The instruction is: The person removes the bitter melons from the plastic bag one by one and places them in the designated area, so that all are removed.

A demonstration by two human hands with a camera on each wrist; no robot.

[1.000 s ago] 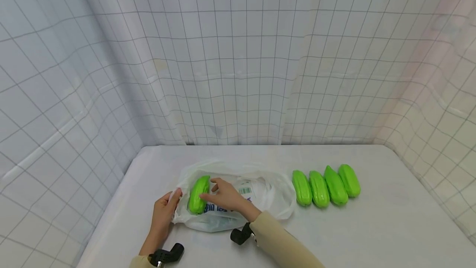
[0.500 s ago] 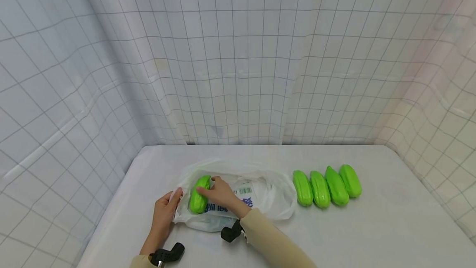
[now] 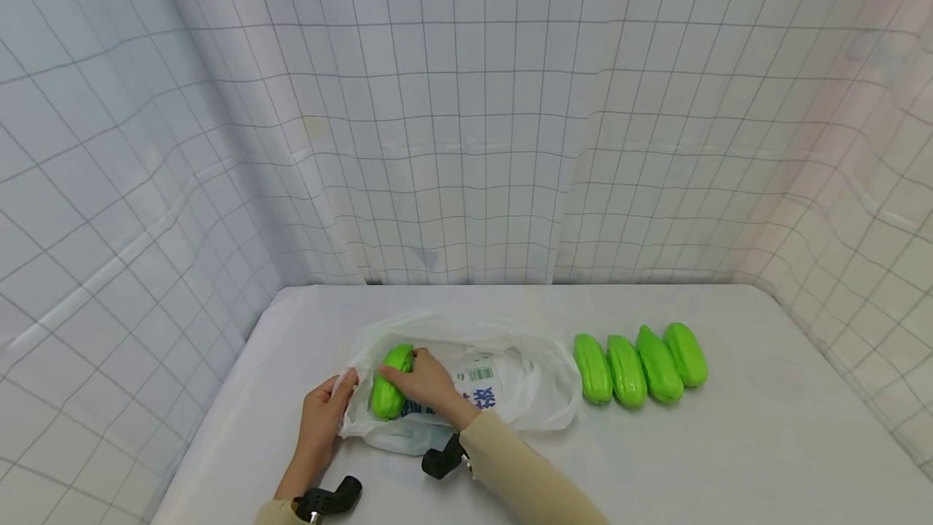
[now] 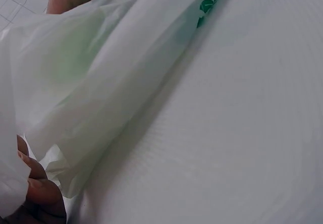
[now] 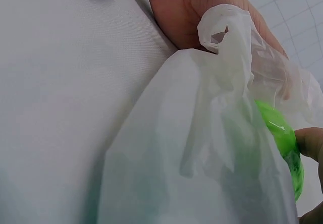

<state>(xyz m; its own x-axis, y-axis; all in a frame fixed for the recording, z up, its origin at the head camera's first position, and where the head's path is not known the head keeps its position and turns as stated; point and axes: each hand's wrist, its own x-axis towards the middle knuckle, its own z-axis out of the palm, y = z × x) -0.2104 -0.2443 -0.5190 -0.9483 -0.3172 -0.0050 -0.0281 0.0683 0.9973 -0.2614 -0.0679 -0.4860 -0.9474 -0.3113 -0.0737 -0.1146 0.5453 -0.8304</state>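
A white plastic bag (image 3: pixel 557 387) with blue print and a barcode lies with its mouth spread on the table. My left hand (image 3: pixel 322 416) pinches the bag's left edge; in the left wrist view its curled fingers (image 4: pixel 46 192) hold the thin plastic. Inside the bag's left part lies a glossy, bright green, ribbed fruit-like piece (image 3: pixel 386 399). My right hand (image 3: pixel 430 383) grips its upper part, thumb on the left, fingers on the far right side, partly hidden. In the right wrist view, bag film covers much of the green piece (image 5: pixel 280 130), with a thumb (image 5: pixel 309 142) against it.
To the right of the bag, several similar green pieces (image 3: pixel 628 371) lie side by side in a row on the white table (image 3: pixel 758 444). White curtains with a dark grid (image 3: pixel 466 144) stand behind and on both sides.
My right hand has moved left and closed round the green piece in the bag, which has barely shifted. My left hand keeps its hold on the bag's edge.
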